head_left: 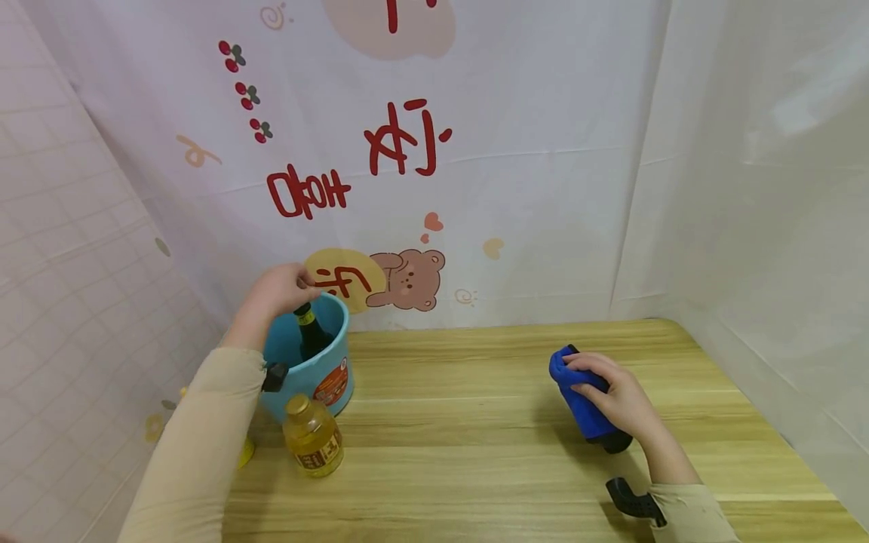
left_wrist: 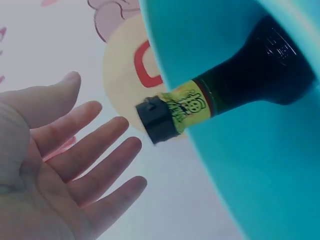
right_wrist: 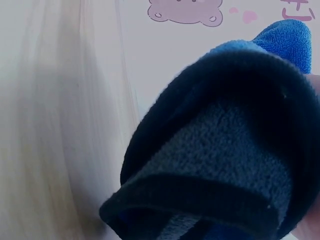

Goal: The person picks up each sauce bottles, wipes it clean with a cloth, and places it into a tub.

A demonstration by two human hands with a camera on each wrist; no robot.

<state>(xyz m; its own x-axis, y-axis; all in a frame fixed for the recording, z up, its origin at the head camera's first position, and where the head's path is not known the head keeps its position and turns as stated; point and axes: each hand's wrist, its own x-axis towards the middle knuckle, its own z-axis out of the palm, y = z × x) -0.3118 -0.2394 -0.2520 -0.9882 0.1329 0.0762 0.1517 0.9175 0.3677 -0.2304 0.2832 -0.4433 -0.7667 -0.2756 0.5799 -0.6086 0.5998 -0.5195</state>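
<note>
Broad tabletop (head_left: 462,434) between bucket wall (head_left: 307,381) (left hand (head_left: 280,291) loosely spread near bottle (head_left: 313,333)) and right hand (head_left: 616,394), grip round blue cloth (head_left: 585,412).

Left sleeve (head_left: 186,449): plain cream-beige cloth, long, soft wrinkles along length, cuff gathered in small puckers at wrist. Right sleeve (head_left: 692,513): same cream-beige, plain, cuff ending short of wrist, faint creases. Small black blocky fitting (head_left: 274,377) at left cuff. Black curved bracket (head_left: 634,501) at right cuff, elbow-shaped, broader at outer end. Left hand (head_left: 288,290) and right hand (head_left: 614,392) bare. Left fingers (left_wrist: 107,175) slender, tips rounded, palm creases visible in left wrist view.
</note>
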